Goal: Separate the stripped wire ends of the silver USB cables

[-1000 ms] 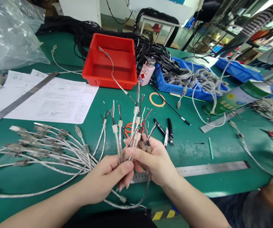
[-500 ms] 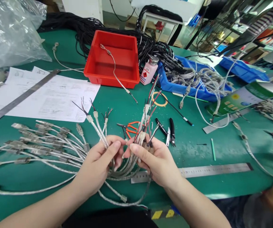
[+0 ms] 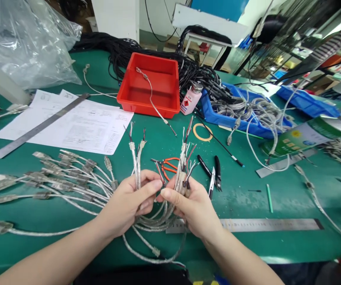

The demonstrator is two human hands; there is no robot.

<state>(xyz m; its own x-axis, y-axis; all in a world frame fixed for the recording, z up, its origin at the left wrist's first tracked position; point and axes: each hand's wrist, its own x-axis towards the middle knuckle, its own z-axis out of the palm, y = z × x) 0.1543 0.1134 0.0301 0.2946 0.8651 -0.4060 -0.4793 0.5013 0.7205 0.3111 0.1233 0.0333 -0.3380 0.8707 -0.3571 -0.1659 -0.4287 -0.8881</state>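
My left hand (image 3: 128, 202) grips a couple of clear-jacketed cables (image 3: 136, 158) that stand upright with stripped coloured wire tips. My right hand (image 3: 192, 208) pinches a larger bunch of the same cables (image 3: 185, 162), their red, black and white wire ends pointing up. The two hands nearly touch above the green table (image 3: 292, 198). The cables loop down under my hands and fan out to the left, where several cables with USB plugs (image 3: 54, 178) lie flat.
Orange-handled cutters (image 3: 170, 164) and black-handled cutters (image 3: 213, 170) lie just beyond my hands. A steel ruler (image 3: 271, 225) lies to the right, another ruler (image 3: 39, 126) over papers (image 3: 78, 126). Behind stand a red tray (image 3: 152, 85), a pink bottle (image 3: 191, 99), a blue bin (image 3: 241, 111) of cables.
One bunch held by both hands was split: the left hand drew a few cables off to the left, then brought them upright. The view shifted, so the table contents sit lower in frame.
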